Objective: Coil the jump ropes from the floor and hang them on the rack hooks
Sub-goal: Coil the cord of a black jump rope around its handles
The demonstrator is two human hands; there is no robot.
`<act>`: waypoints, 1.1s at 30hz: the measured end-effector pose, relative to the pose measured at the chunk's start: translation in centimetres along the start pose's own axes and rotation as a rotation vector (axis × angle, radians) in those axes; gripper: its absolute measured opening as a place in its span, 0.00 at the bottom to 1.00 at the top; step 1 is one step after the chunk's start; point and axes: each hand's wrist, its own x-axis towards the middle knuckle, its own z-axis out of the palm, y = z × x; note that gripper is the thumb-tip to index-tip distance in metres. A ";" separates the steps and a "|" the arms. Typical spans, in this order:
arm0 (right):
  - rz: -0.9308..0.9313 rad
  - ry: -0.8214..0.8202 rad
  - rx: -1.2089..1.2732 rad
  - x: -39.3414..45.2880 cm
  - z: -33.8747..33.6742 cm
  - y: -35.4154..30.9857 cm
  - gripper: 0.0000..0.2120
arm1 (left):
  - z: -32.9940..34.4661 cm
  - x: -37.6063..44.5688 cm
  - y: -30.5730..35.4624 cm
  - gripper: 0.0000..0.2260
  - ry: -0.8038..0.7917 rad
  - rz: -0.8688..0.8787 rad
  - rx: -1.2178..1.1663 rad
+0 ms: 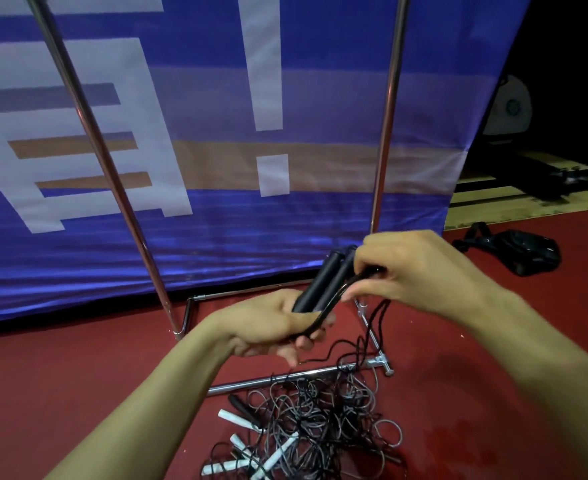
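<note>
A: Head view. Your left hand point(271, 323) has its fingers curled round two matte black cylindrical rope handles point(320, 282), held side by side and pointing up and away. Your right hand point(413, 268) pinches a bend of the thin black cord point(346, 289) just beside the handles.

B: Where's the rest of that rope?

A: Its cord drops from your right hand to the red floor point(77, 375) and runs into the tangled pile of black and grey ropes with white handles point(306, 420), which lies against the chrome rack's base bar point(278, 377).

B: So which step?

A: Looks like early coiling: one loop forming, most cord still down in the heap.

B: Next?

A: Likely draw cord up in even loops alongside the handles. Go gently, it may snag on the pile. Hooks aren't in sight; only the shiny metal rack uprights point(386, 109) before the blue and white banner point(216, 202).
</note>
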 end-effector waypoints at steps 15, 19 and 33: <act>0.446 -0.335 0.857 -2.1 6.1 3.0 0.07 | 2.1 -0.2 0.7 0.07 -0.101 0.153 0.096; 0.453 -0.396 0.849 -1.8 7.6 0.2 0.12 | 0.5 0.5 0.1 0.05 0.276 0.219 0.065; 0.208 -0.347 -0.076 -0.6 3.8 -3.6 0.07 | -0.9 1.5 -1.2 0.05 0.446 0.054 0.069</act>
